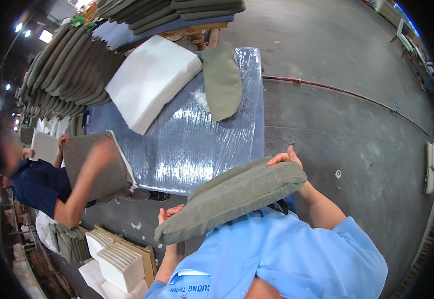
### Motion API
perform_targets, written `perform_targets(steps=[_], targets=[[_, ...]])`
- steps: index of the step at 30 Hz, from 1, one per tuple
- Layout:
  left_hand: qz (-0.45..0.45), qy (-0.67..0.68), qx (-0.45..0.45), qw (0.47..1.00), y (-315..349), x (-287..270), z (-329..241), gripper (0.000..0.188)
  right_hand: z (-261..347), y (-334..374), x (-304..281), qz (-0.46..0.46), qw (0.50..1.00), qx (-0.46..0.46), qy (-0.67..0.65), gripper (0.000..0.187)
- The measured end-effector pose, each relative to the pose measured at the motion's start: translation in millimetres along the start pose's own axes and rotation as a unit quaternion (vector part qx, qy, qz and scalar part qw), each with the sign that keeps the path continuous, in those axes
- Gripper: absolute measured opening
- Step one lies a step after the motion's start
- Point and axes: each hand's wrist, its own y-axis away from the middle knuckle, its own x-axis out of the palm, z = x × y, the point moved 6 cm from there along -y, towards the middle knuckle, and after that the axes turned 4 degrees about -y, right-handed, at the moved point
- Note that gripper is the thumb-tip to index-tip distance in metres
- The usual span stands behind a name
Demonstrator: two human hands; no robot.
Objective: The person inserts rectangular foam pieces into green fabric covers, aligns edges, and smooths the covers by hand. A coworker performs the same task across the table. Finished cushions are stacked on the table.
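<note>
A grey-green seat cushion [232,202] is held up in front of my body, tilted so that its right end is higher. My left hand [171,213] grips its left end from behind, and part of the palm is hidden by the cushion. At the right end my right hand [286,157] has its fingers over the far edge, with the thumb pointing up. Beyond the cushion stands a table [177,164] wrapped in shiny plastic film. On it lie a flat grey-green fabric cover [222,84] and a thick stack of white wadding sheets [152,74].
To the left a co-worker [40,182] handles another grey-green cushion [92,169] with a white edge. Tall piles of cushions [70,70] stand at the far left and back. White foam blocks [120,261] sit on the floor at lower left. A reddish pipe [326,87] crosses the floor.
</note>
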Motion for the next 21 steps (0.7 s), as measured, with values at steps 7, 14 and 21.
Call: perform_targets(steps=[7, 14, 21], targets=[[0.035, 0.027, -0.051, 0.998, -8, -11, 16, 0.069, -9, -1, -11, -0.081, 0.994, 0.046, 0.061, 0.077], [-0.096, 0.058, -0.033, 0.993, 20, -35, -11, 0.067, 18, 16, 38, -0.069, 0.989, 0.049, 0.121, 0.075], [-0.187, 0.057, 0.099, 0.976, 67, 44, -59, 0.062, 79, 43, 91, 0.041, 0.981, -0.098, 0.161, 0.092]])
